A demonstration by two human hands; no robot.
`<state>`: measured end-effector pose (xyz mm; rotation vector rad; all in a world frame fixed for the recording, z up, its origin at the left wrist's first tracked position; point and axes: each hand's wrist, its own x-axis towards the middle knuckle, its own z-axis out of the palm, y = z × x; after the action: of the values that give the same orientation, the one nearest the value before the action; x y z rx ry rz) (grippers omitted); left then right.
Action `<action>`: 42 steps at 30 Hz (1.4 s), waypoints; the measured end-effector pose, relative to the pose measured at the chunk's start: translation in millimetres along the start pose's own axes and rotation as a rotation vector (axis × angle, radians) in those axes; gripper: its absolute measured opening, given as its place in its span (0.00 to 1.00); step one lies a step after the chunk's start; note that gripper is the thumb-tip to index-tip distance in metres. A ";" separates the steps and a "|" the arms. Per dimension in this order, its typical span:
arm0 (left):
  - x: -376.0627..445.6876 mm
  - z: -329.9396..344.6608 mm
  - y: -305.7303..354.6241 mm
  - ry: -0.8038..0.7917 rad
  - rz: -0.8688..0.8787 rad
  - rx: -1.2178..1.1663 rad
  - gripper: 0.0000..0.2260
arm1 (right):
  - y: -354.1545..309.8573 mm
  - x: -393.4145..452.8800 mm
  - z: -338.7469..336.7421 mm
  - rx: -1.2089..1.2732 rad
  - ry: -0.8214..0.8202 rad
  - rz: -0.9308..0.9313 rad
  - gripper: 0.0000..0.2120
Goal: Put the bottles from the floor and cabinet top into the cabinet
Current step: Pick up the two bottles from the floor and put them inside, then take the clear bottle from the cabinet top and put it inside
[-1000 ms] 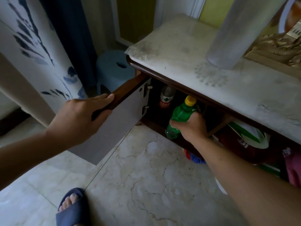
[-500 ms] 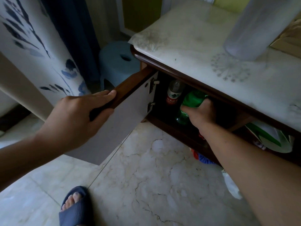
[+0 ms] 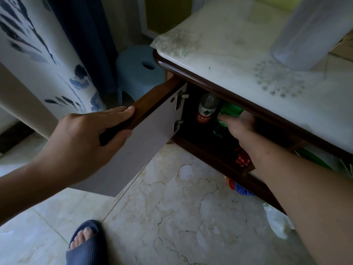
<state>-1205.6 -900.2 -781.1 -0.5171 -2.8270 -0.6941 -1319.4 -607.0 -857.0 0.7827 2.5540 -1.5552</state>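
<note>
My right hand (image 3: 239, 124) reaches inside the dark cabinet (image 3: 191, 73) and grips a green bottle (image 3: 230, 109), whose top is hidden under the cabinet's marble top. Just left of it inside stands a clear bottle with a red label (image 3: 205, 111). My left hand (image 3: 89, 138) holds the top edge of the open cabinet door (image 3: 152, 127), which swings out to the left.
A tall frosted container (image 3: 309, 29) stands on the marble top (image 3: 238, 54). A light blue stool (image 3: 137, 71) sits beside the cabinet's left end. A red item (image 3: 242, 159) and a plastic bag (image 3: 277, 220) lie near the cabinet's base. My slippered foot (image 3: 86, 243) is on the marble floor.
My right hand has carried the green bottle from the cabinet's opening deeper inside, beside the red-labelled bottle. Its yellow cap is now hidden. My left hand still holds the door.
</note>
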 end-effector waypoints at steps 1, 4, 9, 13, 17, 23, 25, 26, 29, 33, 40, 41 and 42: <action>-0.4 -0.2 -0.3 0.004 -0.004 -0.001 0.20 | -0.5 1.5 -0.7 0.002 -0.022 0.007 0.24; -1.4 0.9 1.0 0.010 -0.008 0.005 0.20 | -2.4 4.2 -1.7 0.020 -0.046 0.017 0.23; -2.3 1.7 3.9 0.026 -0.021 0.032 0.20 | -2.7 5.0 0.7 0.065 -0.035 0.028 0.23; -2.5 0.3 7.4 0.053 -0.013 0.059 0.20 | -1.6 4.2 1.4 0.116 -0.058 0.065 0.28; -3.2 -0.2 13.6 0.046 -0.020 0.073 0.19 | -1.4 -6.0 -2.6 0.138 -0.073 0.085 0.30; -2.3 -0.6 13.9 0.025 -0.009 0.092 0.18 | -3.3 -47.8 -17.9 -0.107 -0.055 0.049 0.33; -1.7 -2.2 13.7 0.002 -0.015 0.094 0.18 | -7.7 -61.5 -28.5 -0.241 -0.206 0.002 0.20; -1.1 -3.4 13.4 -0.008 -0.023 0.098 0.18 | -13.5 -71.5 -35.7 -0.275 -0.279 -0.045 0.12; 0.3 -6.8 13.0 -0.019 -0.033 0.105 0.18 | -38.7 -102.4 -63.5 -0.298 -0.343 -0.212 0.06; -0.2 -9.1 18.2 -0.018 -0.046 0.116 0.19 | -77.9 -137.0 -104.4 -0.360 -0.220 -0.441 0.13; 1.0 -11.0 16.6 -0.026 -0.052 0.124 0.20 | -144.6 -102.3 -159.7 0.021 0.460 -0.493 0.32; 0.9 -11.1 15.7 -0.023 -0.046 0.128 0.20 | -152.5 -93.7 -164.2 0.053 0.487 -0.484 0.37; 1.0 -11.5 14.4 -0.021 -0.040 0.131 0.20 | -160.2 -87.0 -167.0 0.059 0.487 -0.474 0.42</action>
<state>-1200.0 -893.4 -764.9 -0.4488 -2.8847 -0.5085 -1279.1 -558.8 -617.8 0.6568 3.2517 -1.7392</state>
